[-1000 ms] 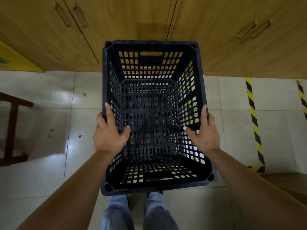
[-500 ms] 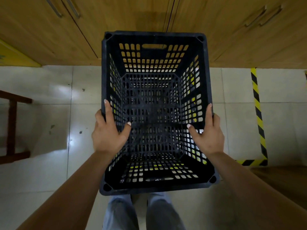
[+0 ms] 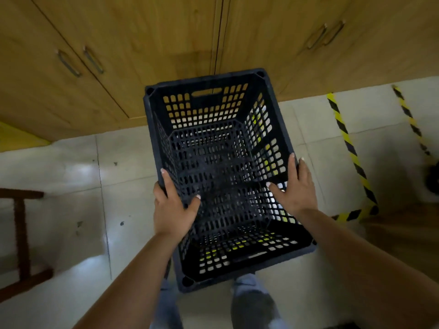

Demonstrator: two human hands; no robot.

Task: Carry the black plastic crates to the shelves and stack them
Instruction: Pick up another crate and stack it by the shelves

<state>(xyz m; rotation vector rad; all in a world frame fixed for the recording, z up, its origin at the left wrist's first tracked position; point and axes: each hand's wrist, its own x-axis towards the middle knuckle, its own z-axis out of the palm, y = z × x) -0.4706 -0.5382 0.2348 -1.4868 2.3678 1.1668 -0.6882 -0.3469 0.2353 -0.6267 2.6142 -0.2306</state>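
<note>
I hold one empty black plastic crate (image 3: 213, 162) with perforated walls in front of me, above the tiled floor. My left hand (image 3: 172, 205) grips its left rim, thumb inside the crate and fingers wrapped outside. On the right rim my right hand (image 3: 294, 188) holds the same way. The crate is turned slightly clockwise, its far end toward the wooden cabinets. No shelves or other crates are in view.
Wooden cabinet doors (image 3: 142, 55) with metal handles fill the top of the view. Yellow-black hazard tape (image 3: 349, 148) marks the pale tiled floor (image 3: 71, 186) at right. A dark wooden frame (image 3: 21, 233) stands at the left edge. My legs (image 3: 251, 302) show below the crate.
The view has swung, so the crate now sits lower and rotated clockwise in the frame, with more cabinet visible above. Both hands keep the same grip on the rims.
</note>
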